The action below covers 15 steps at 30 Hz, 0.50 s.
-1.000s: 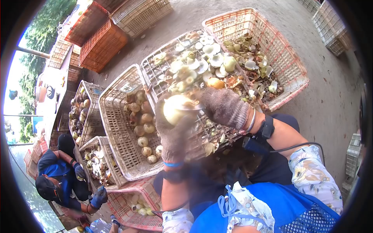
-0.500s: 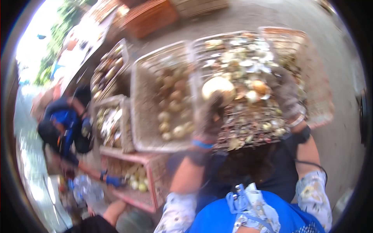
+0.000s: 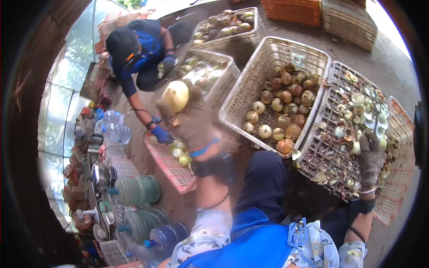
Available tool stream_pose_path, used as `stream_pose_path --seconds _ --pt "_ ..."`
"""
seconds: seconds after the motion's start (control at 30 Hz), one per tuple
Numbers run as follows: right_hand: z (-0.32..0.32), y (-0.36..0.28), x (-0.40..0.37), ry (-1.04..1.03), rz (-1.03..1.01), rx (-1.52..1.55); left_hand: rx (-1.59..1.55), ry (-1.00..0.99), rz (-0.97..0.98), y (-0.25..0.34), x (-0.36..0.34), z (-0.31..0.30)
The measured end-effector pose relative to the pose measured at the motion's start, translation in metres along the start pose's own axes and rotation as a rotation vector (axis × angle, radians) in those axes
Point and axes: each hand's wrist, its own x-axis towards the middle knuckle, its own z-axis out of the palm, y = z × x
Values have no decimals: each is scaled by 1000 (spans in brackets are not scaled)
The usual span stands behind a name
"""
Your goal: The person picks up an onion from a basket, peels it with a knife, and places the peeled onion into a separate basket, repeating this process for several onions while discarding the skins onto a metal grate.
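Observation:
A pale yellow peeled onion (image 3: 176, 95) is in my left hand (image 3: 192, 127), whose gloved fingers close around its lower side. This hand is partly blurred and is raised at the left, in front of a crate of pale onions. At the far right my right hand (image 3: 371, 161), in a dirty grey-brown glove, rests low over an upturned slatted crate (image 3: 319, 154) strewn with onion skins (image 3: 357, 107). Its fingers point away from me, apart, and I see nothing held in them. Between my hands, brown and pale onions (image 3: 286, 96) lie in a large dirty white crate (image 3: 228, 105).
A co-worker (image 3: 138, 58) in blue gloves crouches at the left, one hand at a pink basket (image 3: 172, 176) of pale onions. Large water bottles (image 3: 138, 190) lie at lower left. A crate of onions (image 3: 225, 27) and an orange crate (image 3: 292, 11) stand behind.
My view has swung left. My left hand has carried the onion from above the skin-covered crate leftward toward the pink basket. My right hand stays over the skins, lower than before.

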Motion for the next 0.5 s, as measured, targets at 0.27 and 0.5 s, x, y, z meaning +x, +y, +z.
stream_pose_path --seconds 0.27,0.5 --pt "30 -39 -24 -160 -56 72 -53 -69 -813 -170 -86 28" --pt "24 -9 -17 -248 -162 126 35 -65 -996 -228 -144 27"
